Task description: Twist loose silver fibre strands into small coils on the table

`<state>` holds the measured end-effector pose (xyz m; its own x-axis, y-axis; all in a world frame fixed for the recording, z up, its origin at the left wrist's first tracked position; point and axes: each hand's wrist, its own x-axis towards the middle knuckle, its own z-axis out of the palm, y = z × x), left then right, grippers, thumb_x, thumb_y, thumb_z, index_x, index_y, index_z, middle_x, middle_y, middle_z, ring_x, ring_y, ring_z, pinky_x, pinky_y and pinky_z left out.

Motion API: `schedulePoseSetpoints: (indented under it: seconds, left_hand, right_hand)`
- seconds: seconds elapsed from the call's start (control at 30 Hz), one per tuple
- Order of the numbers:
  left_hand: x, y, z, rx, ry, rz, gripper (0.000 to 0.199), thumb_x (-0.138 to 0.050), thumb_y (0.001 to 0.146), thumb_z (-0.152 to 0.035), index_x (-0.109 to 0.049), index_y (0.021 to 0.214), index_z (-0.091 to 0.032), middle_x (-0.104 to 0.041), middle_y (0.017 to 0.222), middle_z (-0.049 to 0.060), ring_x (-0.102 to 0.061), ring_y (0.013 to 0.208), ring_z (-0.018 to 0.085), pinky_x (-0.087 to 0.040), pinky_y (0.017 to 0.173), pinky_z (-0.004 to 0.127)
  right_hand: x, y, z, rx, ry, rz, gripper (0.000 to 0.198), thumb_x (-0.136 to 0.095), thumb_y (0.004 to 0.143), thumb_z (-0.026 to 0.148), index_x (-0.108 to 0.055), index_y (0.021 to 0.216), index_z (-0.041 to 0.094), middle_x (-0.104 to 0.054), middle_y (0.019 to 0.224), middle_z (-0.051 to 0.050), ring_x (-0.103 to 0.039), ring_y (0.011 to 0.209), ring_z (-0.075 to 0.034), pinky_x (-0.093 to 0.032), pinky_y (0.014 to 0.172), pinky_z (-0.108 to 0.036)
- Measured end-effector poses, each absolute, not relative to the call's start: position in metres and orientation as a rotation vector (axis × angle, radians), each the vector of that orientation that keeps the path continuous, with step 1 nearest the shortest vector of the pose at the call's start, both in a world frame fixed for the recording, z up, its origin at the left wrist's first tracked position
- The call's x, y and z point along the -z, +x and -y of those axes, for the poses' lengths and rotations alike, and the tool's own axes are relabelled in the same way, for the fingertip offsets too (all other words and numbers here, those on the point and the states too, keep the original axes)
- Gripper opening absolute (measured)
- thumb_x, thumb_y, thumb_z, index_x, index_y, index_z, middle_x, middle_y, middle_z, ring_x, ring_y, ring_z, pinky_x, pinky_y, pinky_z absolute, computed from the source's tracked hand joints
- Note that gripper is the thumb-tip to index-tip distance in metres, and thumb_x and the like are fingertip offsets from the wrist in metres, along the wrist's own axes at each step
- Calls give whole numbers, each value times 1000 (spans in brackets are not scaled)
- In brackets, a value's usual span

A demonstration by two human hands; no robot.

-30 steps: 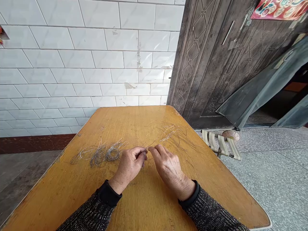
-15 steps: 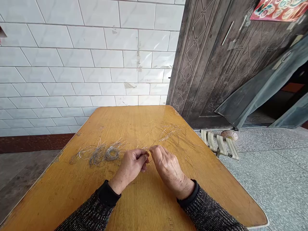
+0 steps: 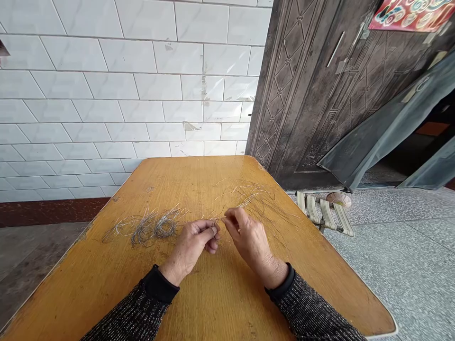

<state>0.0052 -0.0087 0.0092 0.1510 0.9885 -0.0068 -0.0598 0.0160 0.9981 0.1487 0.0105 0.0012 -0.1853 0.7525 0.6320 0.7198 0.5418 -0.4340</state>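
Observation:
Over the middle of the wooden table, my left hand pinches a thin wire between thumb and forefinger. My right hand is closed on the same wire a little to the right, its thumb and forefinger together near the wire's far end. The wire bends in a small curve between the two hands. Left of my left hand lie several coiled wire bundles in silvery grey. Beyond my right hand, loose straight wires are scattered across the tabletop.
A white tiled wall stands behind the table. At the right are a dark carved door, a hanging grey-blue curtain and a low folding stool with striped straps, close to the table's right edge.
My right hand has moved slightly right and turned, drawing a little away from the left with the wire. My left hand has stayed almost in place, still pinching.

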Motion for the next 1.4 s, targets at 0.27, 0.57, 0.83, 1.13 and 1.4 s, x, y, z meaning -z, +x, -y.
schedulePoseSetpoints:
  seconds: [0.27,0.57,0.83,1.13,1.4]
  left_hand:
    - [-5,1,6,-1204,1151,-1084,21,-63,71,-33,-64,77,-13,-61,67,3,-55,59,11,-45,58,25]
    - [-10,-2,7,-1080,1230,-1028,26,-62,73,-39,-67,78,-14,-60,70,3,-51,62,11,-39,54,22]
    - [-7,-5,3,-1080,1039,-863,17,-71,66,-28,-65,74,-14,-55,63,-1,-47,55,7,-35,51,20]
    - [-2,-2,1,-1127,797,-699,13,-73,65,-19,-64,72,-13,-59,67,-1,-51,56,5,-38,50,16]
    - [-4,1,4,-1111,723,-619,12,-71,68,-19,-62,71,-11,-58,63,-1,-49,49,3,-35,42,12]
  right_hand:
    - [0,142,-12,-837,-1011,1718,22,-48,82,34,-55,71,16,-56,59,1,-51,52,-9,-40,48,-20]
    - [-8,145,-16,-1180,-960,1510,31,-54,75,43,-52,60,16,-46,46,6,-41,39,-5,-33,39,-18]
    - [-8,144,-16,-1348,-942,1415,33,-60,70,45,-52,59,15,-51,49,5,-43,36,-4,-33,36,-17]
    - [-12,147,-14,-1478,-790,1319,28,-65,69,41,-57,66,15,-55,53,6,-44,39,-3,-36,39,-17]
    - [-7,146,-16,-1501,-682,1270,25,-66,70,37,-58,61,15,-57,54,4,-44,39,-3,-33,39,-17]
